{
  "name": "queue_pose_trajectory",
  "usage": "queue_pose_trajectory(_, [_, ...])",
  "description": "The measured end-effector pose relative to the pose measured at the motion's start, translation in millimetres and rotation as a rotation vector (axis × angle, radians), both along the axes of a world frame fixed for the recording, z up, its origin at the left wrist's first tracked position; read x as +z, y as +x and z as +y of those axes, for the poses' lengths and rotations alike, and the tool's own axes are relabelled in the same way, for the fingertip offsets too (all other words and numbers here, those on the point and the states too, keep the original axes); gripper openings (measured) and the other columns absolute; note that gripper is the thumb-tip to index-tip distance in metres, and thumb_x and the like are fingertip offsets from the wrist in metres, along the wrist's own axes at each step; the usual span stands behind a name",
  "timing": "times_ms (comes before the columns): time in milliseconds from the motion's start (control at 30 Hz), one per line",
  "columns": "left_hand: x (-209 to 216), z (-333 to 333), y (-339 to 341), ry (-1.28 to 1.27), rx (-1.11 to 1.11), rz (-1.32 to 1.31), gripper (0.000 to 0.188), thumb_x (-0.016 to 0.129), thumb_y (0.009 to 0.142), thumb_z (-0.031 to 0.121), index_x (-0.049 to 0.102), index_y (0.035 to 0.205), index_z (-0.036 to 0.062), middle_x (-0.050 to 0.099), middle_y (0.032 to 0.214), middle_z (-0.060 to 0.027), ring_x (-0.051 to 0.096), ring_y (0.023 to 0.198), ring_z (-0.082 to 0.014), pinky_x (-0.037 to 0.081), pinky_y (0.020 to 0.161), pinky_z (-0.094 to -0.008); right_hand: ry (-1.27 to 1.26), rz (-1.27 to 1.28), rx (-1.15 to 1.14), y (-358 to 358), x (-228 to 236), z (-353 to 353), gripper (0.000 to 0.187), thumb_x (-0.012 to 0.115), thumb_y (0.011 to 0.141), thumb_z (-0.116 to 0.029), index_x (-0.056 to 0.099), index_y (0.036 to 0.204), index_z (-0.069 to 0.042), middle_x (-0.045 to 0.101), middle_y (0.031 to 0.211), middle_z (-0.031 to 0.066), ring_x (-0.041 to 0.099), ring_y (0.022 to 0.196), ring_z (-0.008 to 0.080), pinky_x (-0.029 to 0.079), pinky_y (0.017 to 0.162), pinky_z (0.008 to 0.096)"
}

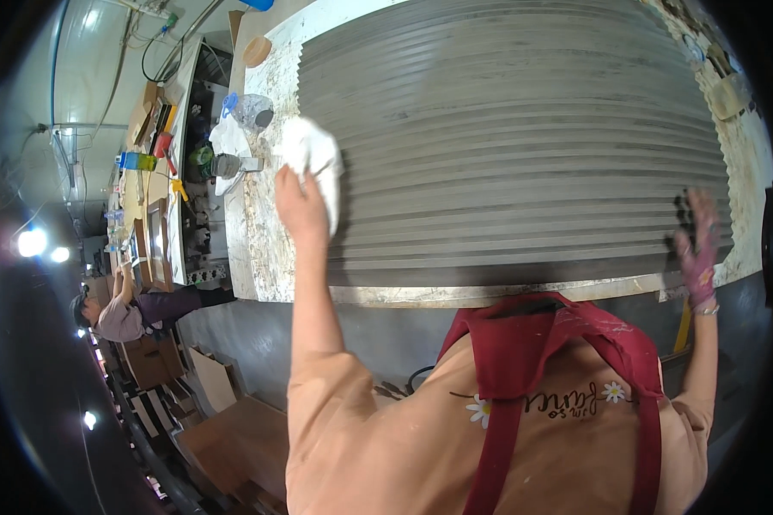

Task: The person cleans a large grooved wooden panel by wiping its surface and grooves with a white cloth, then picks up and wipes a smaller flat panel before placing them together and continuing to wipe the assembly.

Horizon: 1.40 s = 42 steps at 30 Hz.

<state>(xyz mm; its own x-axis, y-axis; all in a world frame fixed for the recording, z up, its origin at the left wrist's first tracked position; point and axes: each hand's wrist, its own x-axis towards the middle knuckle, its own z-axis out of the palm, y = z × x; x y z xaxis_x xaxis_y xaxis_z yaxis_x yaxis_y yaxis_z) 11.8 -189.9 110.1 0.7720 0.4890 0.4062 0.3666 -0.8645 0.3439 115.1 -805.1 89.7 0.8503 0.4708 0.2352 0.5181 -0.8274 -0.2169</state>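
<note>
My left hand (pixel 303 204) grips a white cloth (pixel 315 156) and presses it on the left edge of a wide stack of grey sheets (pixel 507 146) fanned out in steps. The stack lies on a stained white worktable (pixel 266 249). My right hand (pixel 697 243), in a worn pink and dark glove, rests flat with fingers spread on the stack's right end near the table's front edge. I wear a peach shirt and a dark red apron.
A clear plastic bottle (pixel 251 110) and white rags (pixel 228 142) lie at the table's left end. Beyond, a bench (pixel 150 184) holds assorted clutter, and another person (pixel 124 313) works there. Cardboard boxes (pixel 206 403) stand on the floor at the left.
</note>
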Motion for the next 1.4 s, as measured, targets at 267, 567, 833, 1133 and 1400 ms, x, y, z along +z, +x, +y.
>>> queue_pose_trajectory(267, [-35,-168,80,0.091,-0.532,0.464,0.064,0.057,0.087,0.038,0.036,0.142,0.0134,0.028,0.151,-0.008,0.029,0.137,-0.027,0.022,0.108,-0.0557,-0.206,-0.011,-0.19,92,-22,-56,0.048,0.047,0.095,-0.028,0.039,0.141,-0.015,0.036,0.146,0.0139,0.033,0.134,0.036,0.027,0.11,0.0428])
queue_pose_trajectory(567, [-25,66,40,0.167,0.081,0.125,0.03,0.053,0.091,0.017,0.061,0.114,-0.0026,0.051,0.129,-0.0205,0.052,0.113,-0.0324,0.039,0.098,-0.0377,-0.308,-0.092,-0.26,86,-3,-33,0.053,0.052,0.091,-0.035,0.039,0.139,-0.016,0.037,0.144,0.0115,0.035,0.132,0.0299,0.025,0.11,0.0431])
queue_pose_trajectory(833, [19,-292,168,0.156,-1.025,-0.058,0.029,0.057,0.078,0.005,0.061,0.107,0.0031,0.058,0.12,-0.0151,0.054,0.109,-0.0353,0.044,0.091,-0.0444,-0.234,-0.043,-0.243,86,-18,-42,0.055,0.052,0.092,-0.04,0.039,0.14,-0.016,0.038,0.144,0.0091,0.035,0.134,0.0255,0.02,0.112,0.0421])
queue_pose_trajectory(1133, [-39,-249,121,0.085,-0.853,0.345,0.057,0.058,0.088,0.028,0.04,0.14,0.0146,0.04,0.143,-0.007,0.033,0.134,-0.0305,0.027,0.106,-0.0527,-0.269,0.017,-0.229,87,-7,-36,0.055,0.053,0.092,-0.031,0.036,0.142,-0.016,0.034,0.148,0.0104,0.03,0.137,0.0285,0.021,0.112,0.0418])
queue_pose_trajectory(1400, [-39,35,25,-0.173,-0.19,0.087,0.035,0.052,0.087,0.01,0.054,0.12,-0.0013,0.061,0.105,-0.0239,0.056,0.091,-0.0396,0.043,0.085,-0.042,-0.221,-0.094,-0.212,95,-14,-35,0.055,0.054,0.091,-0.031,0.038,0.142,-0.017,0.037,0.146,0.0095,0.033,0.134,0.0307,0.026,0.11,0.0421])
